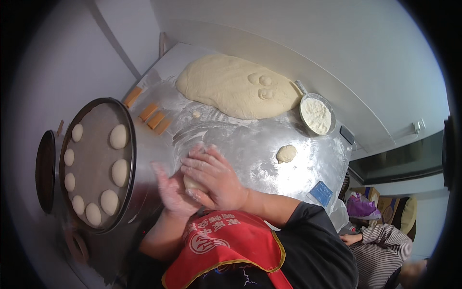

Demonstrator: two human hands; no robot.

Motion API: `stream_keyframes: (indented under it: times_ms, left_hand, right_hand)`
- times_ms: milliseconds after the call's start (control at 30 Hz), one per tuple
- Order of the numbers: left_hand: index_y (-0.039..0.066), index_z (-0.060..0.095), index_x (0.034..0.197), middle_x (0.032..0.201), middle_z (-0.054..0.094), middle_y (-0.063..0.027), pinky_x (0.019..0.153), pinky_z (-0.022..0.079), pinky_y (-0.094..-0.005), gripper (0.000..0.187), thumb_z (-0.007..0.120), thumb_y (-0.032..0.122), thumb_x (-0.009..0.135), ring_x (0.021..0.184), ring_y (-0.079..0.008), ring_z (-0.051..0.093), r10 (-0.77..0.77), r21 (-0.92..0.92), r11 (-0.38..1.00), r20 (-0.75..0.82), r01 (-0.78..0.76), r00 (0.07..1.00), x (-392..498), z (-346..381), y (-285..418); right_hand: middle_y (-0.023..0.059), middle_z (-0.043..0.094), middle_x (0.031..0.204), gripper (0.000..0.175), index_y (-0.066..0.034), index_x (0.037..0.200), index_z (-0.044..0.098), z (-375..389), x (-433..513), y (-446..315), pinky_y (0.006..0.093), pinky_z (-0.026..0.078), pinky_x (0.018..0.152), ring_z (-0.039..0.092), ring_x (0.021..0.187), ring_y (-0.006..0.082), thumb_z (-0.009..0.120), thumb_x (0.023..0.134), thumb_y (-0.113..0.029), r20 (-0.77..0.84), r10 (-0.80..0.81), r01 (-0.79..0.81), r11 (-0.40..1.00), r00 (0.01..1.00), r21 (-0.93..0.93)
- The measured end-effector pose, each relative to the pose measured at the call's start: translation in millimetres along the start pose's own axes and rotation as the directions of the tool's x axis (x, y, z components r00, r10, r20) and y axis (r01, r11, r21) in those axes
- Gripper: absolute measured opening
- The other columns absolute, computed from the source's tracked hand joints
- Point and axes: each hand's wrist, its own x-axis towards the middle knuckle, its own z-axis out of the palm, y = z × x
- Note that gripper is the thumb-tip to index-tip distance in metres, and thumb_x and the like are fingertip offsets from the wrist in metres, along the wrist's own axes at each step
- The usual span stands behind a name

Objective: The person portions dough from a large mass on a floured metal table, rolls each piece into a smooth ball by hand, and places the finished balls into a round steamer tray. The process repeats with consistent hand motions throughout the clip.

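Note:
Between my floury palms sits a ball of dough (193, 183), partly hidden by my fingers. My left hand (175, 189) lies beneath and beside it with the thumb spread. Over its top curves my right hand (211, 175). A large slab of dough (231, 86) lies on the floured metal table, with small lumps on its right part. One smaller dough piece (287, 154) rests to the right of my hands. At the left, a round pan (134, 155) holds several smooth dough balls (120, 173) set around its edge.
A bowl of flour (316, 115) stands by the slab's right end. Several orange-brown blocks (156, 120) lie near the pan. A phone (347, 134) and a blue packet (321, 193) are at the table's right side. Another person in a striped top (384, 251) is at the lower right.

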Motion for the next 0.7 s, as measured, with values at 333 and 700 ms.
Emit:
stream_keyframes:
  times_ms: [333, 700]
  left_hand:
    - [0.002, 0.017, 0.177, 0.183, 0.019, -0.0260, 0.139, 0.008, -0.0564, 0.126, 0.028, 0.098, 0.096, 0.171, -0.0385, 0.016, -0.057, 0.117, 0.991, -0.011, 0.058, 0.998, 11, 13, 9]
    - [0.005, 0.024, 0.176, 0.183, 0.023, -0.0223, 0.139, 0.008, -0.0576, 0.120, 0.030, 0.096, 0.098, 0.171, -0.0383, 0.017, -0.231, 0.218, 0.954, 0.097, 0.206, 0.968, 24, 15, -1]
  right_hand:
    - [0.0212, 0.068, 0.143, 0.052, -0.0005, 0.133, 0.070, 3, -14, 8, 0.0599, 0.045, 0.116, 0.062, 0.132, 0.0450, 0.073, 0.096, -0.037, -0.021, 0.016, -0.016, 0.999, 1.000, 0.033]
    - [0.0191, 0.069, 0.143, 0.048, -0.0021, 0.130, 0.073, 10, -34, -5, 0.0605, 0.044, 0.115, 0.061, 0.133, 0.0459, 0.071, 0.097, -0.037, -0.142, -0.135, 0.144, 0.988, 0.981, 0.056]
